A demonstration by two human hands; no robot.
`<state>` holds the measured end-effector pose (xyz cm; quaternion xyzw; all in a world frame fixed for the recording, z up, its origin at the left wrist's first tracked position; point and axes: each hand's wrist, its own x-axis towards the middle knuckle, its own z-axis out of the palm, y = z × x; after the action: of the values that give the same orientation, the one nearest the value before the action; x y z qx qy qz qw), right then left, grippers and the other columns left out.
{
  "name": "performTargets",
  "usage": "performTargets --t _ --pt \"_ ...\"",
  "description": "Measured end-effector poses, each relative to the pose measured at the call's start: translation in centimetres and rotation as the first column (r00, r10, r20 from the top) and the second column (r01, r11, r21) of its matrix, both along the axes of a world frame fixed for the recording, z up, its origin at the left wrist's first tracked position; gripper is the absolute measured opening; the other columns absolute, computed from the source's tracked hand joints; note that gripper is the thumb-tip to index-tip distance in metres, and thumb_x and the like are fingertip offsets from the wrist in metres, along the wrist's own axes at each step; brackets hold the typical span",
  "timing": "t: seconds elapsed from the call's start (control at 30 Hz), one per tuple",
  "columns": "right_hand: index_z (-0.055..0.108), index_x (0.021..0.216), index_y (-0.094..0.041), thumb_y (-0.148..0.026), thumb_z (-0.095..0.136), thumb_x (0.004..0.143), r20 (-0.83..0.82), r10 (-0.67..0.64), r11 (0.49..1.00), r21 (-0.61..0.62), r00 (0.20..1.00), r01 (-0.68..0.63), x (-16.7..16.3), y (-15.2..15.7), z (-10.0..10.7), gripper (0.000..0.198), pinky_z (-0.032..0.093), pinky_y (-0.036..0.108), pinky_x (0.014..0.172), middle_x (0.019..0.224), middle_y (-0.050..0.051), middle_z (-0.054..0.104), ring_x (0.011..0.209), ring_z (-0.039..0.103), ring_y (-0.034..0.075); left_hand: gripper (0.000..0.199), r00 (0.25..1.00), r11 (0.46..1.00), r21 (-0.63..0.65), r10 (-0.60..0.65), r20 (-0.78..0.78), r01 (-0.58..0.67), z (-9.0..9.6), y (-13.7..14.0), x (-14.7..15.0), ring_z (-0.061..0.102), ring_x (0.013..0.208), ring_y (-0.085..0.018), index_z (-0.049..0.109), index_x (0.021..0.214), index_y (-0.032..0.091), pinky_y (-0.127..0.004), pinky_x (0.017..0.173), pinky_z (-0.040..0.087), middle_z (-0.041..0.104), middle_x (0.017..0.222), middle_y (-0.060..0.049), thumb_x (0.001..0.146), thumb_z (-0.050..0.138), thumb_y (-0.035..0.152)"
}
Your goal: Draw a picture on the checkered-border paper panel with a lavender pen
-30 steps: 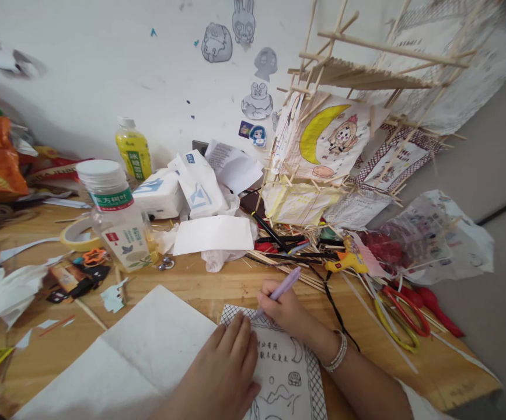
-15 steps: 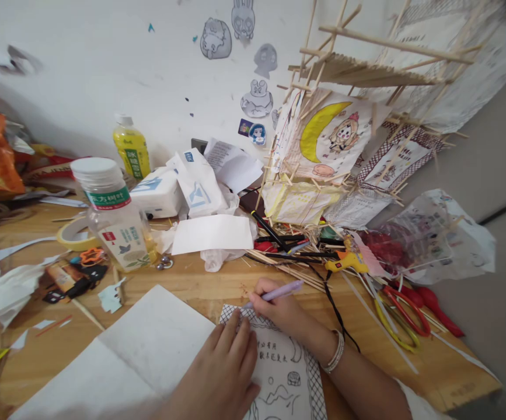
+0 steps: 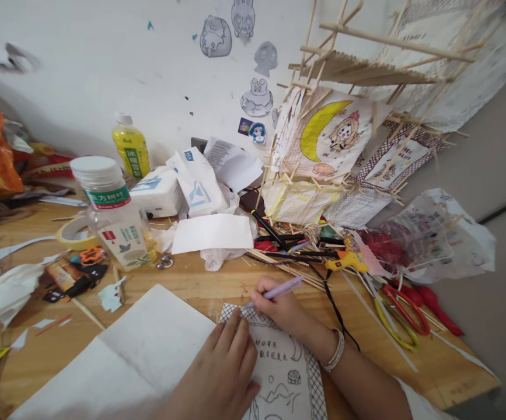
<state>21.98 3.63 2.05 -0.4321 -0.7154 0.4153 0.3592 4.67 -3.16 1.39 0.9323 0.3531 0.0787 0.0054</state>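
A sheet of paper with a line drawing (image 3: pixel 279 373) lies at the front of the wooden table, bordered with a crosshatched pattern and bearing handwritten characters and a moon. My left hand (image 3: pixel 224 361) rests flat on its left part, fingers stretched toward the top edge and covering some of the drawing. My right hand (image 3: pixel 279 306) is closed around a light purple pen (image 3: pixel 281 289), whose tip meets the patterned border near the top. Left of my hands lies a blank, creased white sheet (image 3: pixel 147 338).
A stick frame with drawings (image 3: pixel 331 134) stands at the back right. Beneath it are loose sticks and a yellow glue gun (image 3: pixel 346 261). Scissors (image 3: pixel 395 324) lie at right. A tea bottle (image 3: pixel 119 227), masking tape (image 3: pixel 75 233) and tissue packs (image 3: pixel 159 192) stand at left and back.
My right hand and the pen have shifted very slightly along the top border. My left hand stays nearly still on the drawing.
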Motion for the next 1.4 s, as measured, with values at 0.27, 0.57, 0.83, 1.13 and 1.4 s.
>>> performTargets --t 0.27,0.57,0.83,1.13,1.4 --pt "0.045 0.065 -0.021 -0.029 0.052 0.087 -0.028 -0.012 0.999 -0.045 1.0 0.011 0.0 0.0 -0.3 0.025 0.033 0.023 0.051 0.057 -0.006 0.043 0.053 0.041 0.011 0.045 0.996 1.0 -0.026 -0.006 -0.089 0.004 1.3 -0.3 0.0 0.045 0.126 -0.04 0.063 0.117 0.009 -0.052 0.099 0.043 0.055 0.131 -0.021 0.093 0.052 0.045" --pt "0.043 0.063 -0.021 -0.029 0.051 0.086 -0.016 -0.014 0.998 -0.067 1.0 0.013 0.0 -0.2 0.1 0.026 0.032 0.022 0.051 0.056 -0.007 0.041 0.052 0.04 0.01 0.047 1.0 1.0 0.0 -0.014 -0.012 0.014 -0.7 0.0 0.1 0.045 0.125 -0.043 0.063 0.116 0.008 -0.055 0.096 0.043 0.055 0.129 -0.023 0.094 0.049 0.047" --pt "0.04 0.061 -0.021 -0.027 0.05 0.085 0.001 -0.022 0.998 -0.051 1.0 0.022 0.0 -0.2 0.1 0.027 0.03 0.023 0.05 0.056 -0.007 0.04 0.053 0.037 0.01 0.046 0.997 1.0 0.007 -0.018 -0.077 0.019 1.3 -0.3 0.1 0.045 0.125 -0.042 0.064 0.116 0.006 -0.053 0.098 0.044 0.056 0.129 -0.023 0.095 0.049 0.044" --pt "0.039 0.06 -0.021 -0.025 0.051 0.084 -0.022 -0.02 0.999 -0.049 1.0 0.019 0.0 -0.1 0.0 0.027 0.029 0.022 0.049 0.056 -0.007 0.039 0.052 0.035 0.01 0.045 0.997 1.0 -0.011 -0.016 -0.077 0.016 0.9 -0.1 0.0 0.044 0.126 -0.042 0.064 0.116 0.008 -0.053 0.098 0.044 0.056 0.129 -0.022 0.093 0.052 0.045" --pt "0.043 0.062 -0.021 -0.025 0.051 0.084 -0.133 -0.096 0.989 -0.126 0.986 0.079 0.5 -0.1 -0.2 0.024 0.033 0.021 0.047 0.051 -0.007 0.044 0.047 0.04 0.01 0.048 0.999 0.999 -0.04 -0.004 -0.036 0.002 -1.0 -0.1 0.2 0.039 0.129 -0.042 0.061 0.121 0.009 -0.056 0.099 0.04 0.053 0.132 -0.023 0.094 0.049 0.046"
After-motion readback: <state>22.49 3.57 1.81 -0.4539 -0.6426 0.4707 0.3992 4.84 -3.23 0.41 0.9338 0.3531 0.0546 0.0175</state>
